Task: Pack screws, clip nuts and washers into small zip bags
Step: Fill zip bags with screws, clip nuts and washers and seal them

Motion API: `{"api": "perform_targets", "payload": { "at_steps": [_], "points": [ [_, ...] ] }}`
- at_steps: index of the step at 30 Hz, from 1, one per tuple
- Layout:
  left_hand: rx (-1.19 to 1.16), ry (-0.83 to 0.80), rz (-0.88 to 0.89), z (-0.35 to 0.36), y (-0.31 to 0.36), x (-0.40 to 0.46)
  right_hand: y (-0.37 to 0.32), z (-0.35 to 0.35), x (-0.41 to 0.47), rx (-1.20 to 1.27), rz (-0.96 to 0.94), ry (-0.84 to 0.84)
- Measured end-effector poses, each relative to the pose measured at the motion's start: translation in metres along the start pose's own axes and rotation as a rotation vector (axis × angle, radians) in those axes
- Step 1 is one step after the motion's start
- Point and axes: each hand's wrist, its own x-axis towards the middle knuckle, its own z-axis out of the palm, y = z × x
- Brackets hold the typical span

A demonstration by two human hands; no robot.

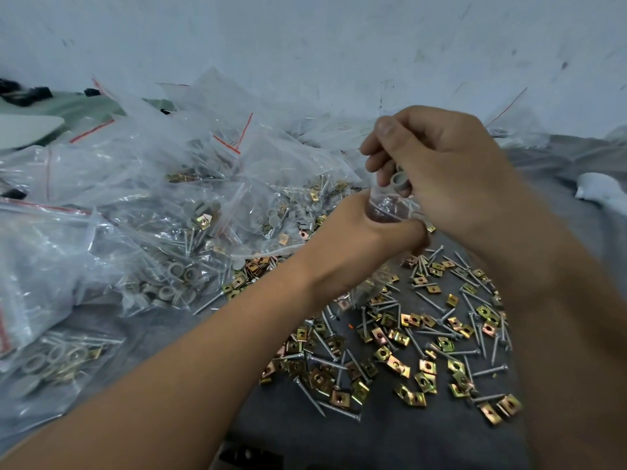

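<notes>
My left hand (359, 239) grips a small clear zip bag (385, 206) with its mouth held upward; the bag's lower part hangs below the hand. Just above that mouth, my right hand (441, 167) pinches grey round washers (399, 182) between its fingers. Below both hands, loose gold clip nuts (397, 362) and long silver screws (490, 370) lie scattered over a dark grey cloth (400, 435).
A heap of filled zip bags (163, 205) with red seal strips covers the left and back. One flat filled bag (61, 361) lies at the front left. A pale wall (305, 45) closes the back. A white object (600, 189) rests at the right edge.
</notes>
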Motion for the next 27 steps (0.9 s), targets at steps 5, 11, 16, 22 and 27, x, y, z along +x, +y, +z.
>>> {"api": "perform_targets", "payload": {
  "at_steps": [5,11,16,22,27],
  "points": [
    [-0.052,0.017,-0.002,-0.001,-0.003,0.003,-0.003,0.0,-0.001,0.061,0.005,-0.026],
    [-0.111,0.057,0.004,-0.005,-0.005,0.006,-0.006,-0.006,-0.003,0.019,0.029,-0.066],
    [-0.13,0.056,0.004,-0.008,-0.007,0.008,-0.01,-0.01,-0.005,0.136,0.001,-0.066],
    [-0.248,0.115,0.038,-0.018,-0.003,0.013,-0.004,-0.019,-0.006,0.199,-0.114,0.083],
    [-0.539,-0.037,0.024,-0.035,0.006,0.011,0.015,-0.02,-0.015,0.383,0.0,-0.227]
  ]
}}
